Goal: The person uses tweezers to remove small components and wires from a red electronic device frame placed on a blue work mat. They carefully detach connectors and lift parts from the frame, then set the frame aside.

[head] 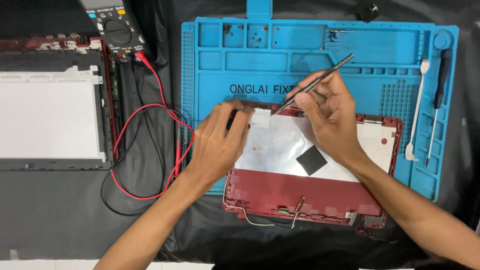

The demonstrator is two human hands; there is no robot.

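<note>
Bare forearms reach up from the lower edge. Left hand point(217, 145) presses spread fingers on the glossy red plastic laptop lid shell point(300, 192) lying at centre on a ribbed blue silicone mat point(350, 65). Right hand point(327, 112) pinches a slim knurled metal tool point(315, 82), tip at the shell's top edge. Upper left, a multimeter point(112, 27) trails red leads point(150, 150).

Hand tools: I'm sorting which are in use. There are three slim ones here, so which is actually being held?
The dark metal tweezers, pinched in the right hand over the red laptop lid. The white spudger and black screwdriver lie untouched on the blue mat.
</note>
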